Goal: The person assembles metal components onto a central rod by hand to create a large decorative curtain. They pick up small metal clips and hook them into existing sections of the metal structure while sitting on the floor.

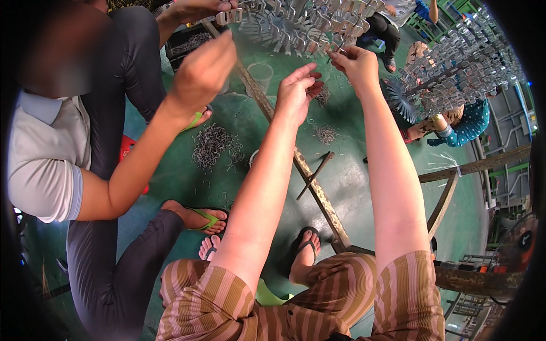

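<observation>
A dense cluster of shiny bent metal clips (307, 25) hangs in rows at the top of the view. My right hand (358, 63) is raised to its lower edge, thumb and forefinger pinched together against the lowest parts. What sits between those fingertips is too small to make out. Just left of it and slightly lower, my left hand (296, 91) is held up with its fingers loosely apart, touching no clip.
At left a co-worker's hand (202, 71) is raised close by. Piles of small metal hooks (211, 145) lie on the green floor (250, 122). A rusty metal bar (307, 170) crosses below my arms. Another clip-laden rack (455, 68) hangs at right, beside a seated person.
</observation>
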Available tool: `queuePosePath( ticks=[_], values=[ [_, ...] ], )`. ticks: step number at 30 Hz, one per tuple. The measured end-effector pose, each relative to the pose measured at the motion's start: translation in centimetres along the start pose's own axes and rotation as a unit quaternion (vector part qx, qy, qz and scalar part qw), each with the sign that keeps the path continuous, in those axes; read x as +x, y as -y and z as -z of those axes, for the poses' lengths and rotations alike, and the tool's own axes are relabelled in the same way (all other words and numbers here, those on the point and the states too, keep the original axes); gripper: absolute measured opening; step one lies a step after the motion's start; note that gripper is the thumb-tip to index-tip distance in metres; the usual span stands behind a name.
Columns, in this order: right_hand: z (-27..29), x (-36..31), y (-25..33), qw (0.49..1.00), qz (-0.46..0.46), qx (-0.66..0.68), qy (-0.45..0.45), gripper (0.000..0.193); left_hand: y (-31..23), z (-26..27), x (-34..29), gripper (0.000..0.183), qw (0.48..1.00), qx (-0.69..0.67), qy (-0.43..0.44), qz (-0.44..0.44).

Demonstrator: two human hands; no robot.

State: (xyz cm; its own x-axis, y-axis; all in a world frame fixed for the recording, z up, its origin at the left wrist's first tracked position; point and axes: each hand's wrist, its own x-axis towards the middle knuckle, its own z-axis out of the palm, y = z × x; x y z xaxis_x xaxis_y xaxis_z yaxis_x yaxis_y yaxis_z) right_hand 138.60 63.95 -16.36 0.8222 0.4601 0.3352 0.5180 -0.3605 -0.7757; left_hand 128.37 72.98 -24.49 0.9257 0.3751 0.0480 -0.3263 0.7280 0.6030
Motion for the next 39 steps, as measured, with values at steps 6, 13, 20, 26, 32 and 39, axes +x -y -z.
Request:
queuePosePath(
  ticks=[6,13,20,26,32,39],
  values=[
    [-0.3,1.4,-0.9,1.000,0.023,-0.002,-0.006,0.020,-0.6,-0.2,-0.1,0.046,1.000,-0.014,-0.004,-0.012],
    [-0.2,2.2,-1.3,0.999,0.026,0.017,0.026,0.022,-0.6,0.0,-0.1,0.048,0.999,-0.020,0.030,-0.001],
    [-0.6,2.6,-1.3,0.999,0.024,0.034,0.028,0.021,-0.6,0.1,-0.2,0.050,0.999,-0.024,0.045,0.011],
    [-0.3,2.5,-1.3,0.999,0.034,0.011,0.036,0.019,-0.4,0.2,-0.3,0.051,0.998,-0.028,0.051,0.009],
    [-0.3,2.3,-0.9,0.997,0.055,-0.035,0.040,0.022,-1.2,-0.2,1.0,0.041,0.997,-0.079,0.001,0.018],
    [-0.4,2.9,-0.6,0.995,0.064,-0.070,0.018,0.023,-1.5,0.3,2.4,0.036,0.999,-0.029,0.012,0.004]
  ],
)
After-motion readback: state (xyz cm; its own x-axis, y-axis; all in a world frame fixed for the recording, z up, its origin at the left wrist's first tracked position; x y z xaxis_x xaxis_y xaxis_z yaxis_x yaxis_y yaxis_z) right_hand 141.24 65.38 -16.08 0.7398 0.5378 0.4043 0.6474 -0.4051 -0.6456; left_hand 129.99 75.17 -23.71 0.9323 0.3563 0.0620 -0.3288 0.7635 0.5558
